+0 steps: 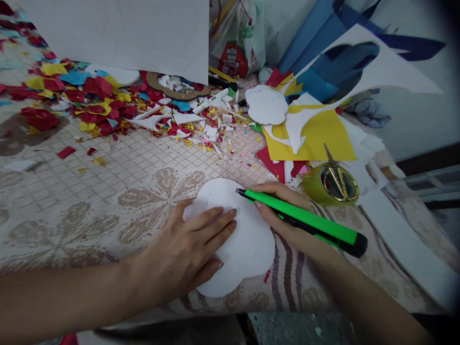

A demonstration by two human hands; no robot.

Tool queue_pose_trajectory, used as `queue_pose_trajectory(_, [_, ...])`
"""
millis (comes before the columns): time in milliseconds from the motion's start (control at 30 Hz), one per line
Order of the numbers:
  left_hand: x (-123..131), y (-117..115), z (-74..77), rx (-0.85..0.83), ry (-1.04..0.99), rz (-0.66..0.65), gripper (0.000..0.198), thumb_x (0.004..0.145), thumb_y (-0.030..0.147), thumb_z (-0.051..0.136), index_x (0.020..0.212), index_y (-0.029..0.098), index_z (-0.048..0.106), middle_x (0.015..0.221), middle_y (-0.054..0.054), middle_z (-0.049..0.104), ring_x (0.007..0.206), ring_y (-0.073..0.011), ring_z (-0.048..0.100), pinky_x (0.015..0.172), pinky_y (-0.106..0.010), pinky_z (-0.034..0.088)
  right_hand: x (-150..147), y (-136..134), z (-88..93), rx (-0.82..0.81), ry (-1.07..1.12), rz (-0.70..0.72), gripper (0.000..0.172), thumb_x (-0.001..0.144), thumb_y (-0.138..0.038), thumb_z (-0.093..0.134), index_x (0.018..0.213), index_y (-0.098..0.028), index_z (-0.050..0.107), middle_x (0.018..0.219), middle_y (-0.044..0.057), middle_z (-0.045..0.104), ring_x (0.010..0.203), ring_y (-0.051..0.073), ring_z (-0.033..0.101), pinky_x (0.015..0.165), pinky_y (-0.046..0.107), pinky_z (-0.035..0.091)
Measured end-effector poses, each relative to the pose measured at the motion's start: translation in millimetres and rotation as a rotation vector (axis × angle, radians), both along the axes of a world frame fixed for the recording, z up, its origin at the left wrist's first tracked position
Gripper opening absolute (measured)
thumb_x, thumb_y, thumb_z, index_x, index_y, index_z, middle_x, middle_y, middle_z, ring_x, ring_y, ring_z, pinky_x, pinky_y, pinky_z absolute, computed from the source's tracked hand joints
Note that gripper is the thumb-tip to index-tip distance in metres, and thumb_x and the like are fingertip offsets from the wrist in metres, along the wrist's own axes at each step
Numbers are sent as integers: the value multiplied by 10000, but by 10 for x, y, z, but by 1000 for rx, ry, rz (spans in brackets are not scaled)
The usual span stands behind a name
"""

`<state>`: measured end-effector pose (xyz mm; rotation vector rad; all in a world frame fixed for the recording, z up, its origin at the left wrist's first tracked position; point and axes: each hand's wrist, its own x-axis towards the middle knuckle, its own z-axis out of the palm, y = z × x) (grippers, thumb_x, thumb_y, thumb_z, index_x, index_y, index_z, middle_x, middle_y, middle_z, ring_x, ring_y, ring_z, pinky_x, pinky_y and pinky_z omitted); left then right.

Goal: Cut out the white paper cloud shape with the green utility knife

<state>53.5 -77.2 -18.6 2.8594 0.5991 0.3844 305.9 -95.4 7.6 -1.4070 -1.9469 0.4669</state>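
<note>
A white cloud-shaped foam piece point(247, 244) lies flat on the patterned tablecloth point(118, 191) near the front edge. My left hand point(187, 249) rests flat on it, fingers stretched out and pressing it down. My right hand point(283, 211) is closed round a bright green utility knife point(309, 220), whose black tip touches the upper right edge of the white piece.
A roll of yellow-green tape point(328, 184) with scissors lying across it sits right of the knife. Yellow sheet point(316, 136) and another white cloud shape point(266, 105) lie behind. Red, yellow and white scraps point(108, 103) litter the back left. A large white board point(143, 33) leans at the back.
</note>
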Motion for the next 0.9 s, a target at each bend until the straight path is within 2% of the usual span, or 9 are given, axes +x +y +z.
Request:
queue_pose_trajectory(333, [3,1,7,1,6,3,490,975,391,560,1422,198,503,1527,-23,476,1350,-212,467,1170,-461,69,9,-2,-11,-8,15,-2,192,916,-195,623,1100,-238,657,1035,23,737,939,175,701,821,287,580])
queue_pose_trajectory(667, [-1,1,4,9,13,2,486,980,396,548,1422,199,507,1523,-27,485,1352,-220,469,1178,-465,58,32,-3,-15,-29,6,4,193,927,-195,624,1112,-238,656,1045,0,731,950,128,689,834,213,554])
queue_pose_trajectory(900, [-6,-11,0,9,6,-2,483,988,403,536,1425,200,500,1526,-25,484,1350,-214,470,1173,-460,69,23,10,-11,-33,4,4,190,924,-192,617,1104,-232,658,1045,12,734,958,148,696,840,249,563])
